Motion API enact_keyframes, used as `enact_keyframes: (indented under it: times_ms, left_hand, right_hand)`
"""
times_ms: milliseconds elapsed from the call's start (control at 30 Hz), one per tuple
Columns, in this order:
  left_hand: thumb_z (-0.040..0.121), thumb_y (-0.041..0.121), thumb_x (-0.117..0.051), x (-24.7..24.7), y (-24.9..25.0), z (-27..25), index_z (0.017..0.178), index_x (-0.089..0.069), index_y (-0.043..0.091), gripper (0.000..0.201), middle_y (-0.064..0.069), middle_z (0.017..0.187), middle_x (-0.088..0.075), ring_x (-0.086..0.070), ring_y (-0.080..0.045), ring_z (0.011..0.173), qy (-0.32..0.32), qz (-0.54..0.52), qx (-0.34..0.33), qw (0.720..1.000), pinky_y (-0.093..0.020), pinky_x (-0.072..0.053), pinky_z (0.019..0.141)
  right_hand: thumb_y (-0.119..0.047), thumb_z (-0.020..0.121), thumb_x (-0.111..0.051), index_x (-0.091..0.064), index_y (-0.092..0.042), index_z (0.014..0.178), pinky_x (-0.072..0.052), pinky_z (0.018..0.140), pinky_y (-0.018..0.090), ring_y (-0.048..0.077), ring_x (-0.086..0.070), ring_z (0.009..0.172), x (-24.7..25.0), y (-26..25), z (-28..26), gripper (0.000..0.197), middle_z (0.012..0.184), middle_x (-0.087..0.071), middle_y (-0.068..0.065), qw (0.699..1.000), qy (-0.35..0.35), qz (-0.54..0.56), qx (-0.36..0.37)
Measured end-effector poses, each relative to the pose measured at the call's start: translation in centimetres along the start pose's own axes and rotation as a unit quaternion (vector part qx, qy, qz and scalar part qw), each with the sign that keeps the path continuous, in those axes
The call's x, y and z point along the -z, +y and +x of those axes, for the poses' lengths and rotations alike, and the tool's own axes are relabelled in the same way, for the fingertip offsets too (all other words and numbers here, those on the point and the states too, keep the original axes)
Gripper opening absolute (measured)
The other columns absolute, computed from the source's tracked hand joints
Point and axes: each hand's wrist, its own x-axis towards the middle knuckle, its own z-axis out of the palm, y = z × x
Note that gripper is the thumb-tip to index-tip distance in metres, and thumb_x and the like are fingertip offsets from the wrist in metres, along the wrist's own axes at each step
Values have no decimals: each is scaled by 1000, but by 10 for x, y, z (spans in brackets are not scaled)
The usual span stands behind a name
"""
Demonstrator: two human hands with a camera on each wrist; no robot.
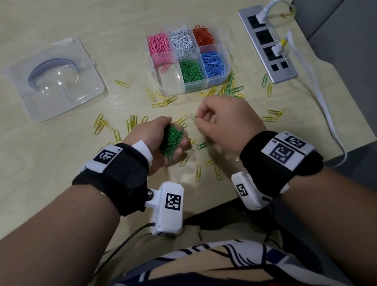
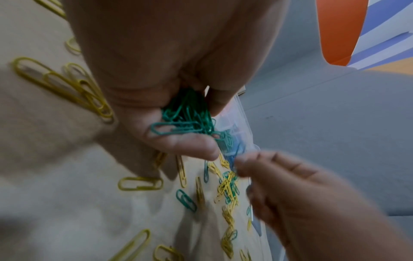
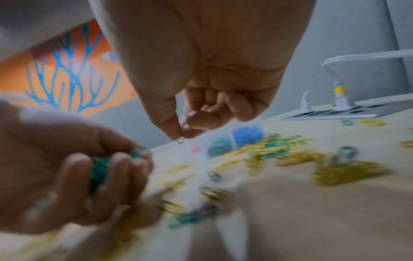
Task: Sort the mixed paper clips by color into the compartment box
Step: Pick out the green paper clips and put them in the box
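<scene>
Left hand [image 1: 160, 139] clenched round bunch of green clips [image 1: 172, 140]; bunch mostly hidden by fingers in head view, left wrist view showed it spilling over palm. Right hand [image 1: 224, 122] curled, thumb and finger pinching one clip [image 3: 180, 140]; colour unclear, plain only in blurred right wrist view. Loose yellow clips [image 1: 163, 102] plus few green scattered on counter [image 1: 33, 148], too many to count. Beyond, compartment box [image 1: 227, 75]: six compartments, five filled by colour, near-left one looked unfilled. Clear lid [image 1: 57, 78] lay left; power strip [image 1: 268, 44] right, two plugs in.
</scene>
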Motion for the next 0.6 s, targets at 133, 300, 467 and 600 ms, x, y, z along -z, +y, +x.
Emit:
enact_keyframes:
  times_ms: [133,300,467,600]
  left_hand:
    - [99,28,-43,-2,3,-1,106,-56,10,24,-14,80,-60,-60,-25,60,-14,-2,5,1000,-21,-47,40]
    - [100,32,-38,5,5,-2,83,-50,15,27,-7,59,-57,-56,-17,49,-17,-32,28,999,-16,-45,43]
    - [101,31,-37,10,7,-6,85,-49,14,27,-6,58,-56,-55,-15,45,-12,-34,38,999,-14,-43,42]
    - [101,31,-39,12,8,-7,86,-51,14,25,-7,58,-57,-56,-15,43,1,-28,31,999,-16,-45,41]
  right_hand:
    - [-27,88,-64,-72,-21,88,-51,74,28,9,-62,75,-5,-27,-6,9,85,-68,-6,995,-34,54,71]
    - [-29,94,-53,-65,-14,94,-44,67,29,21,-60,84,-9,0,13,20,89,-63,2,995,-1,-82,-60]
    - [-28,92,-54,-65,-14,100,-46,70,32,26,-59,91,-18,8,24,20,101,-61,6,981,-67,-165,-75]
    - [-26,86,-56,-60,-13,88,-50,66,35,26,-59,80,-11,10,25,14,88,-60,5,978,-90,-161,-100]
